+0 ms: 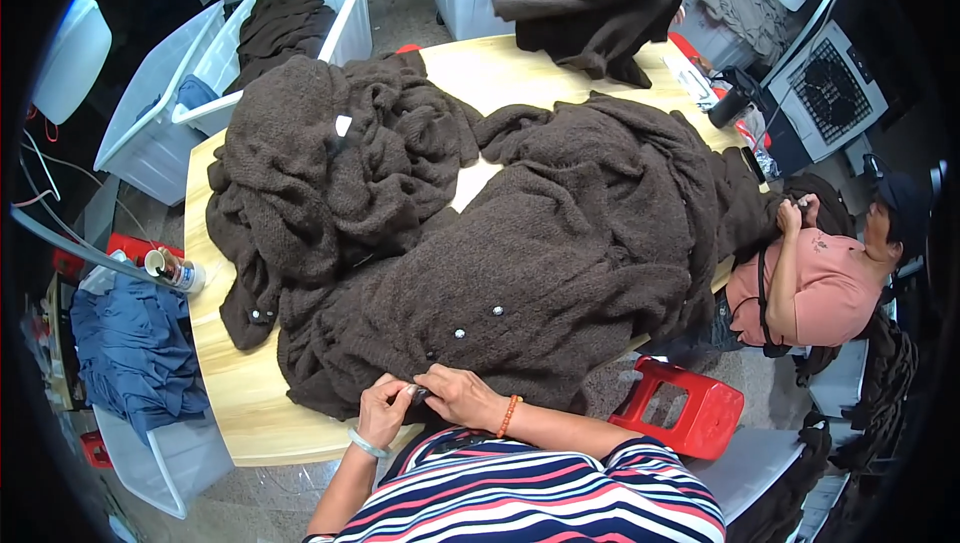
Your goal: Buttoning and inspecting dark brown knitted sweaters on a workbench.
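Pinching dark fabric (pixel 420 396) by the brown knitwear's (pixel 530 253) near edge, 2 hands (pixel 384 411) (pixel 462 399) nearly closed, the gripped bit mostly hidden.

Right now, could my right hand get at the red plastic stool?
Probably yes: the stool stands near your right forearm with nothing apparent between, though your right hand would first have to leave the dark brown knit garment.

Garment workshop: brown knitwear (pixel 560 233) heaped on wooden table (pixel 222 403), cloth-filled plastic bins (pixel 348 28), co-workers (pixel 825 288).
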The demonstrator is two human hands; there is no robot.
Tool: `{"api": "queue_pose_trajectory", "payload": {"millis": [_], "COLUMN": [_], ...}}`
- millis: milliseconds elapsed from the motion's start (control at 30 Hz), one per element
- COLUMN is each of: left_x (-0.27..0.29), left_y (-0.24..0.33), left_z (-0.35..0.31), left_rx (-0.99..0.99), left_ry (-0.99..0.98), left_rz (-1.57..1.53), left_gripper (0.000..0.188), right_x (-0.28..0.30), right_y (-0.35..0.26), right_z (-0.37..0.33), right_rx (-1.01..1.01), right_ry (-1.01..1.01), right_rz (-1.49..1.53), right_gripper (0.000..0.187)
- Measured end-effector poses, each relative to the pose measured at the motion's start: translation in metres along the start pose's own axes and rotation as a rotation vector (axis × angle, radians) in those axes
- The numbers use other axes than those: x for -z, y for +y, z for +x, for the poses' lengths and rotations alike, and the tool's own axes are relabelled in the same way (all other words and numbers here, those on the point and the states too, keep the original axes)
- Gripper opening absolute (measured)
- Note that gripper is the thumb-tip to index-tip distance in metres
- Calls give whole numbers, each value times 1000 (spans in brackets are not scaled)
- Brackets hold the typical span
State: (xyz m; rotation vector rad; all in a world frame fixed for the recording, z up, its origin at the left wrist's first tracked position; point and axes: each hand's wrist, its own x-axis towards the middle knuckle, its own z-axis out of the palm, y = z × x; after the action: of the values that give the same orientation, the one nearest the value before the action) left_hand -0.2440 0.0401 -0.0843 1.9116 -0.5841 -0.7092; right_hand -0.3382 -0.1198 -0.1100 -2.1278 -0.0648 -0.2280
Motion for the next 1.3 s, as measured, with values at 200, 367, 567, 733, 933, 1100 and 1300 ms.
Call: {"api": "queue_pose_trajectory", "payload": {"millis": [200, 367, 567, 733, 933, 1100, 1300], "left_x": [-1, -2, 3, -10, -9, -10, -18], "left_y": [-6, -12, 4, 3, -8, -13, -41], "left_z": [-1, -8, -31, -25, -21, -17, -13], "left_rx": [-51, -193, -294, -381, -190, -149, 128], "left_ry": [6, 5, 143, 200, 195, 204, 89], "left_rz": [102, 223, 354, 301, 100, 100, -270], "left_gripper": [10, 13, 35, 35, 21, 13, 10], "right_x": [1, -2, -1, 4, 11, 10, 10], "right_y": [2, 0, -4, -5, -6, -2, 2], "right_z": [2, 5, 12, 10, 15, 16, 16], "right_rx": [26, 36, 33, 31, -5, -17, -80], "right_ry": [-48, -59, -58, -69, -128, -190, -222], "right_rz": [-20, -42, -42, -70, -18, 10, 63], "right_gripper": [34, 34, 32, 28, 26, 27, 25]}}
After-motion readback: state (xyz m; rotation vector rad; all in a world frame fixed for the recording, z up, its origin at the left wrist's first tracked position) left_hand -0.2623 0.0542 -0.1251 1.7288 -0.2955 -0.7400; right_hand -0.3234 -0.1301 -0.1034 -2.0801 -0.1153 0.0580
